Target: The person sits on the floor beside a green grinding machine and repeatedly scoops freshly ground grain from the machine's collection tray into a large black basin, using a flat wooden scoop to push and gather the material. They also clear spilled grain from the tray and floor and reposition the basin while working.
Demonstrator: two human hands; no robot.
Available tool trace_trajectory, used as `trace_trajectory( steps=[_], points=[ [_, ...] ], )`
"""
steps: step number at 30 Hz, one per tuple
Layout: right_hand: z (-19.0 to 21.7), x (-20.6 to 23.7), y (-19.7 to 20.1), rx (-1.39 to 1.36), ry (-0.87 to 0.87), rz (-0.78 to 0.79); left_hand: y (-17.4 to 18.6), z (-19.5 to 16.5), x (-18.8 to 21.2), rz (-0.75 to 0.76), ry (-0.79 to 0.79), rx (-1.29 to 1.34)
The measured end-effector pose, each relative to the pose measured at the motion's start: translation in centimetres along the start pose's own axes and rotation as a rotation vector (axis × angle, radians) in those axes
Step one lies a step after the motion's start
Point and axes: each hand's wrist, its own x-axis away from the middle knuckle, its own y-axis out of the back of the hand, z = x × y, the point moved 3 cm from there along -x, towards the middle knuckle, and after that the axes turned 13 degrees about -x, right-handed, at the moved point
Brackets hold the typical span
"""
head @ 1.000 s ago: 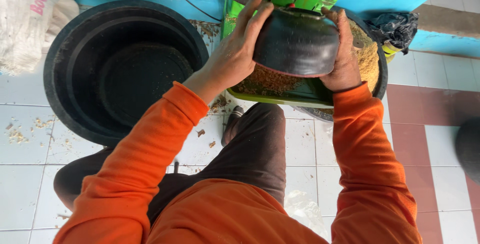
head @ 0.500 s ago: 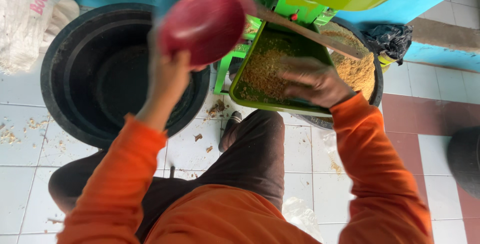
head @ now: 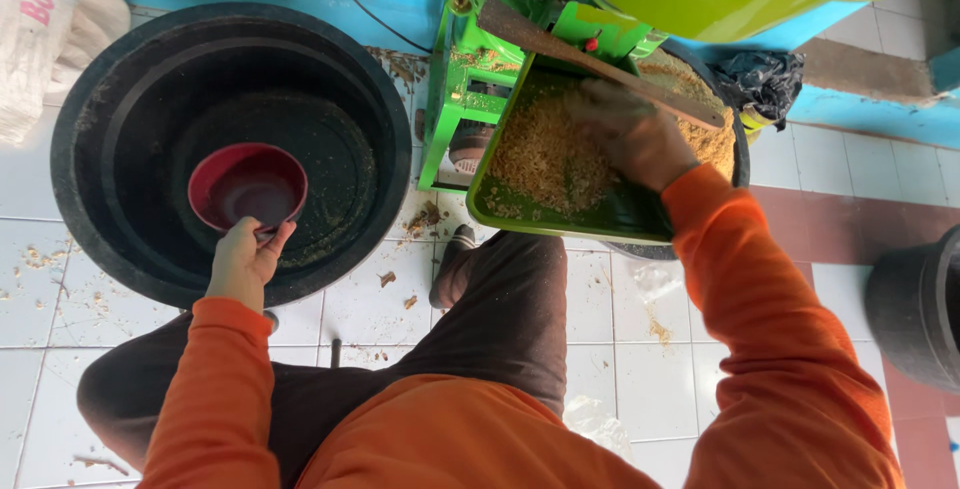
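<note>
Left hand (head: 243, 261) has swung the red bowl (head: 247, 187) away from the green tray (head: 560, 221) and now holds it by the near rim, fingers pinched shut, low inside the big black tub (head: 230, 149). Tipped toward the tub's floor, the bowl looks emptied, dark and bare inside. Right hand (head: 630, 134) has dropped flat and open onto the tan, crumbly meal (head: 545, 154) beneath it, gripping nothing.
</note>
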Motion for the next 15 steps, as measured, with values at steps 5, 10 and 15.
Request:
trace_trajectory(
  steps=[5,10,15],
  points=[
    [-1.3,1.2,1.1,-0.598,-0.616,-0.248,-1.9,-1.1,3.7,-0.205,-0.060,-0.033],
    [-1.2,1.3,0.7,-1.354,-0.651,-0.328,-12.9,-1.8,13.0,0.224,-0.772,-0.375],
    [0.9,0.7,0.0,-1.166,-0.333,-0.385,-29.6,8.0,22.7,1.060,-0.166,-0.019]
  ],
)
